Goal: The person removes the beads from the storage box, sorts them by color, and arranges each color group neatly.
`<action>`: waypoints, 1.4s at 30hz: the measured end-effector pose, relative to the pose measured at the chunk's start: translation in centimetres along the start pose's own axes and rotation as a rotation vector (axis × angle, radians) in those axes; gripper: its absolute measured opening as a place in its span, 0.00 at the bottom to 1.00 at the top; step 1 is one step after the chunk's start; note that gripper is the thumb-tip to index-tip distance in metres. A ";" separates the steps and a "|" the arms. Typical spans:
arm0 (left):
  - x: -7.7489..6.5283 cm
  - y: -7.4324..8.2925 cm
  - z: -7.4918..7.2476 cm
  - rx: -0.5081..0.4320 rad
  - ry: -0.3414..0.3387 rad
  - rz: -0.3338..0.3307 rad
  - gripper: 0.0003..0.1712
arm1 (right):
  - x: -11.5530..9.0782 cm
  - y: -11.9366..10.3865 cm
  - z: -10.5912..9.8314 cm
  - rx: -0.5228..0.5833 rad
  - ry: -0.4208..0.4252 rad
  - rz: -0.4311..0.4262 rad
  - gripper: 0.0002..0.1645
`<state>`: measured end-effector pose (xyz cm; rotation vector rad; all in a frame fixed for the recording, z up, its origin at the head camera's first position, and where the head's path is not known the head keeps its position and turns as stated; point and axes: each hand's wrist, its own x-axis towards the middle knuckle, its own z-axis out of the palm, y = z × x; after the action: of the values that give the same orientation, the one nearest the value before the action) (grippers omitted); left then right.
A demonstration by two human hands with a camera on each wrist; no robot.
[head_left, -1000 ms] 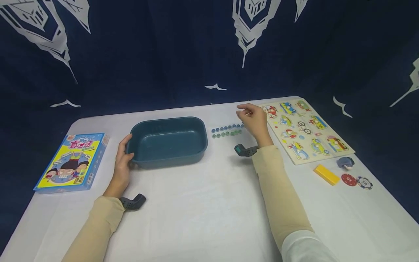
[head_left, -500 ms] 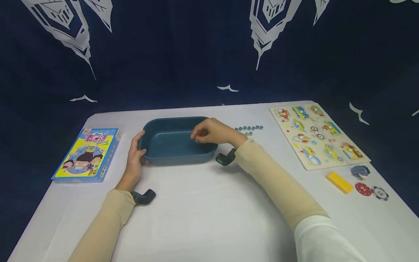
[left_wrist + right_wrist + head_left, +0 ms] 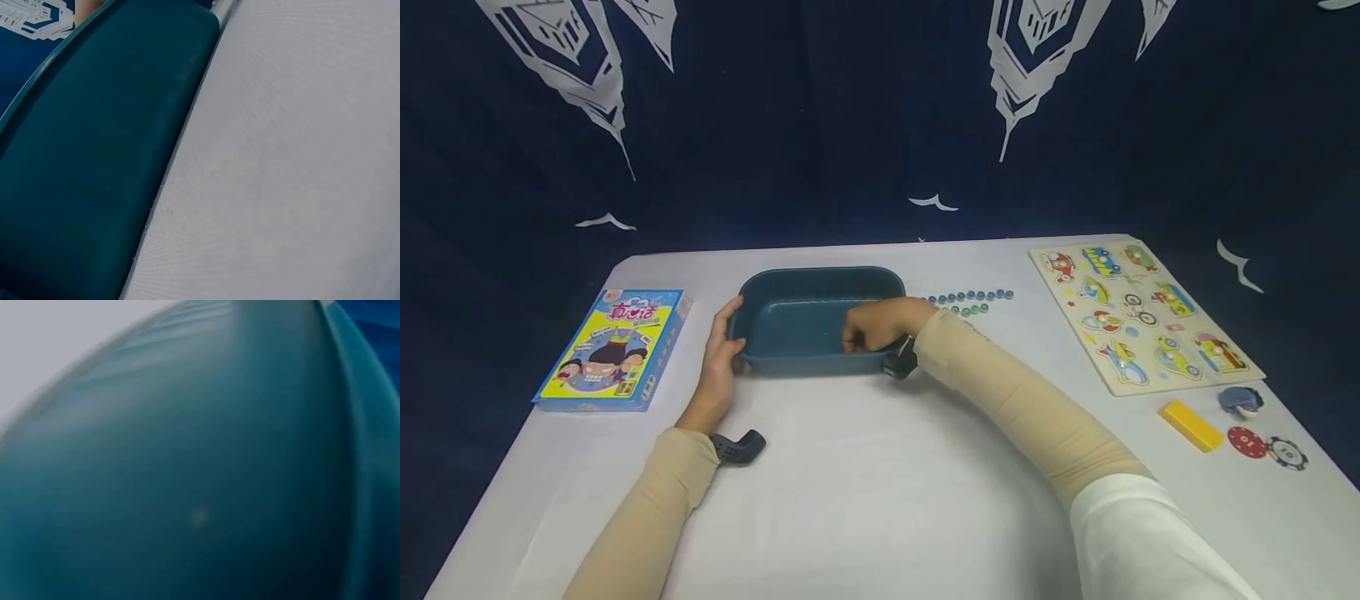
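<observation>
A dark teal plastic basin stands at the back of the table. My left hand holds its left end, with fingers along the side wall and thumb near the front corner. Inside the basin's right part is my right hand, back of the hand up and fingers bent down. Its fingertips are hidden, so whatever they pinch cannot be seen. Right of the basin lie a row of blue glass marbles and a row of green marbles, both partly covered by the right hand and wrist. Basin walls fill much of both wrist views.
A boxed card game lies to the left. On the right are a wooden picture puzzle board, a yellow block, a small blue-grey object, a red chip and a white-and-dark chip. A dark curtain hangs behind.
My right hand has moved left from above the marble rows and down into the basin. The left hand stays on the basin's left end. The head view has shifted.
</observation>
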<state>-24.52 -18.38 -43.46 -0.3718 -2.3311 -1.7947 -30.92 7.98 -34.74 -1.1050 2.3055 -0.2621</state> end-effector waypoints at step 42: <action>-0.2 0.2 0.6 -0.046 0.012 0.003 0.43 | -12.9 13.1 7.9 0.690 1.458 0.395 0.12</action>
<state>-24.22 -17.82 -43.51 -0.3702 -2.2837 -1.8470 -28.58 26.79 -41.25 0.0839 2.9703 -2.0195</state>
